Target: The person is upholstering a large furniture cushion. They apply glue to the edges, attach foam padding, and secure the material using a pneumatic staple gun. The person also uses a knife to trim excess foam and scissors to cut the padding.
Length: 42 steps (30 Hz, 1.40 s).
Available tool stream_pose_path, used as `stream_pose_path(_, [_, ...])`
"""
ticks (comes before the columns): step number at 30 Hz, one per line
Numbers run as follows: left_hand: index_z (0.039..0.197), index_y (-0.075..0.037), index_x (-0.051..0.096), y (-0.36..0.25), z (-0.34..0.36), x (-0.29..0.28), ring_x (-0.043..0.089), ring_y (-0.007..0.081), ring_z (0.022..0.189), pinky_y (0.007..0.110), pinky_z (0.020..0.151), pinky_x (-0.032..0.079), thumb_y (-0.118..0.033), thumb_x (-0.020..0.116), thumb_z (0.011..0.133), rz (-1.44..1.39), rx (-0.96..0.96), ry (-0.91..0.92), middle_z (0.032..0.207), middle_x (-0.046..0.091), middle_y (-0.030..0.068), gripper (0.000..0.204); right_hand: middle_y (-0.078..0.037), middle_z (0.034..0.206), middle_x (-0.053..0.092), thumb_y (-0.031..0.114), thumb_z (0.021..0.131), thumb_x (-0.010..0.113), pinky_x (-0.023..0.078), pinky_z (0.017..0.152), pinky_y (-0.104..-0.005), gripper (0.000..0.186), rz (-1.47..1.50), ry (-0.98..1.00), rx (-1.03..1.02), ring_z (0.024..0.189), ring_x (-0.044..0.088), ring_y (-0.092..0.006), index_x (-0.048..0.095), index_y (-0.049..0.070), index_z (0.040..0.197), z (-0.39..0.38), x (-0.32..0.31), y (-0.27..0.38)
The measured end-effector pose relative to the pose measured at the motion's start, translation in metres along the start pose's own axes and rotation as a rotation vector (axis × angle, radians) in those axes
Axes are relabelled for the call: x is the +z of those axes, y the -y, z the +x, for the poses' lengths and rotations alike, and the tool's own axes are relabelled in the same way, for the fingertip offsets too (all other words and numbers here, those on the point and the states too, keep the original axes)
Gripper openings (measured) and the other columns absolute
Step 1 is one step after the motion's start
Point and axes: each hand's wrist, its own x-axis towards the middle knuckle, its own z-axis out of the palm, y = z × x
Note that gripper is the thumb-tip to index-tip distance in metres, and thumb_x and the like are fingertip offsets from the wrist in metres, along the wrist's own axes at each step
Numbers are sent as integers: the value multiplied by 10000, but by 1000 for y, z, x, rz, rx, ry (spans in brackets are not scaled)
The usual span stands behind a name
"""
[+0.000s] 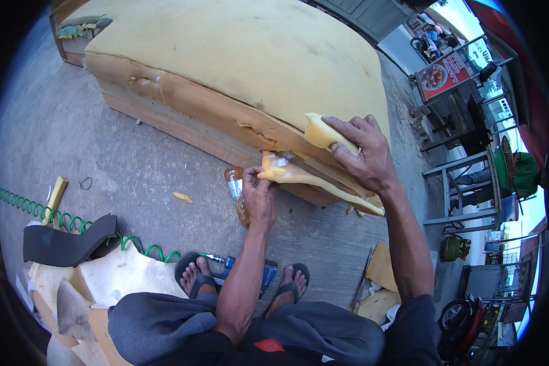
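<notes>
A big block of upholstery topped with pale yellow foam [244, 55] lies in front of me, over a wooden base. My left hand [260, 198] pinches the end of a loose foam strip [314, 180] that hangs away from the block's near side. White fluff [279, 161] shows in the gap beside my fingertips. Above the block's right front edge, my right hand [370, 155] grips a folded yellow foam piece [326, 134] between thumb and fingers. Close behind my left hand lies a plastic bottle [233, 183] with amber contents, partly covered by my wrist.
Between my feet lies a blue air tool [267, 276], with a green coiled hose [73, 222] running left. Dark foam [70, 241] and pale sheet scraps [128, 274] pile at lower left. A foam scrap [183, 197] is on the concrete. A metal stand [470, 189] and a person [518, 171] are at right.
</notes>
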Motion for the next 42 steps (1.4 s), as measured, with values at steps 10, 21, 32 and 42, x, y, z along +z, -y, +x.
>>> stream_pose_path(10, [1272,-50,572,24,3,-75,650,303,1231,480,1103,510,-151,525,1009,-259,-256,-145,1334,657,161,285,-58,949,613,255,784,732,440,899,-413,467,-454,27,-386,994,550,-224,706,101,1223,-45,79,-4])
stream_pose_path(21, [1377,-14,532,14,10,-74,647,312,1237,479,1099,506,-191,515,1016,-211,-299,-160,1360,646,183,403,-42,936,593,161,818,642,408,867,-395,431,-906,137,-241,923,553,-207,688,2,1216,-150,43,-85])
stream_pose_path(32, [1372,-26,549,14,10,-48,641,315,1244,497,1097,510,-137,584,949,-315,-316,-76,1357,647,175,438,-36,948,598,146,880,594,431,824,-365,314,-715,45,-211,961,563,-203,731,56,1148,-154,60,-95])
stream_pose_path(42, [1448,-39,437,9,27,-88,649,421,1000,565,926,501,-318,802,831,2044,567,-655,1027,661,184,770,-127,926,628,165,830,683,471,856,-413,464,-252,-258,1013,915,580,-296,732,139,1291,-324,31,-84])
